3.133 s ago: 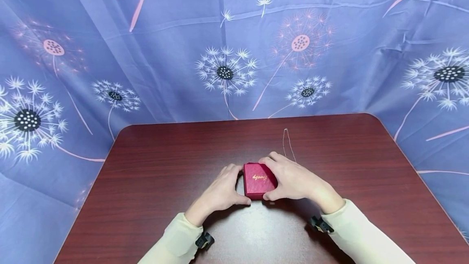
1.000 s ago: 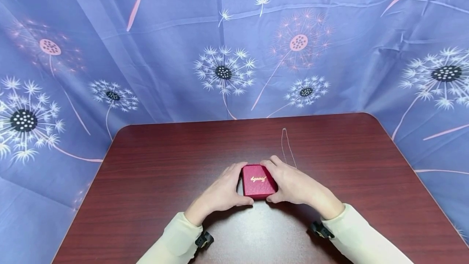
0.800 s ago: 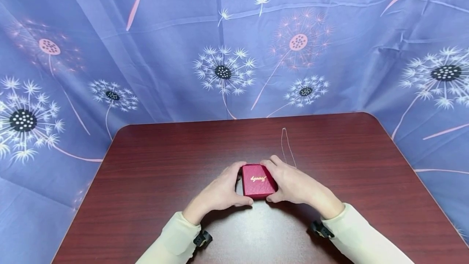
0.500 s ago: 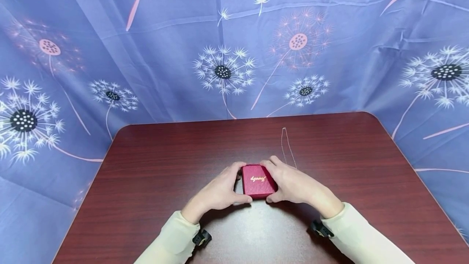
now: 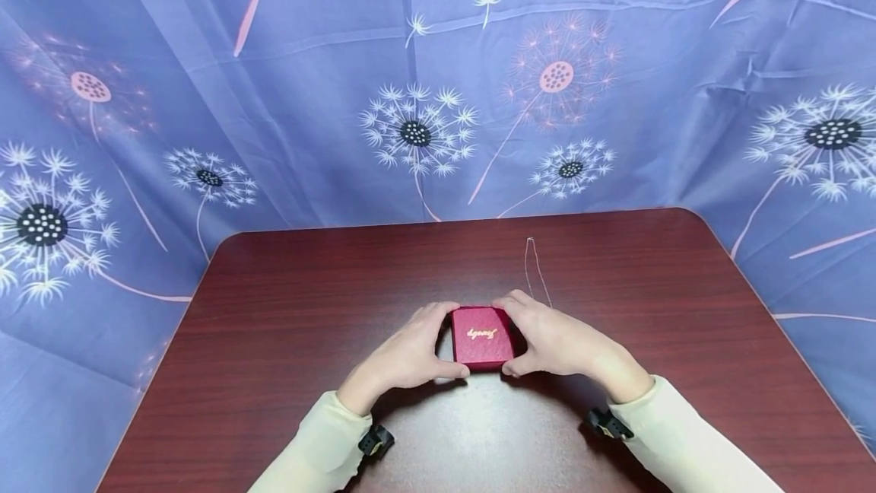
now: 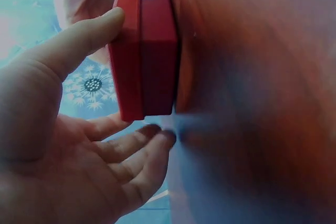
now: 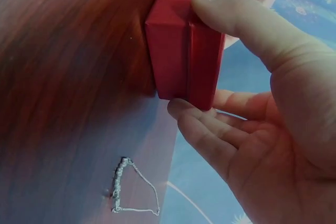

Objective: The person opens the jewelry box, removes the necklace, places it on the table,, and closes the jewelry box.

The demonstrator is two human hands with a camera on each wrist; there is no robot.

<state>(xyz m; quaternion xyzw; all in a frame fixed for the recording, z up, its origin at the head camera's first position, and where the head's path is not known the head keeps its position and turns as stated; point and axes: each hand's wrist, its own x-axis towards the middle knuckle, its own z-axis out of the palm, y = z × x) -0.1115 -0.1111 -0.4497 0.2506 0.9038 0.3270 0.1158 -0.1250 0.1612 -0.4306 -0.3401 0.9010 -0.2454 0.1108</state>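
A red jewelry box [image 5: 482,342] with gold lettering on its lid sits closed on the table, between both hands. My left hand [image 5: 409,352] holds its left side, thumb at the near edge and index finger at the far corner. The seam between lid and base shows in the left wrist view on the red box [image 6: 142,61]. My right hand [image 5: 557,337] holds the right side in the same way, its thumb on the lid's edge in the right wrist view. Beyond the right hand lies a thin silver chain [image 5: 537,265]; a row of small stones shows on the chain [image 7: 118,182].
The dark red wooden table [image 5: 328,272] has rounded far corners. Behind it hangs a blue cloth [image 5: 308,97] with a dandelion print. A black strap device [image 5: 376,440] sits at the left wrist, and another black device [image 5: 609,424] at the right.
The right hand has shifted slightly to the right, so more of the box's right side shows. Box and left hand stay nearly in place. Three seconds ago, the hands sat slightly differently around the box.
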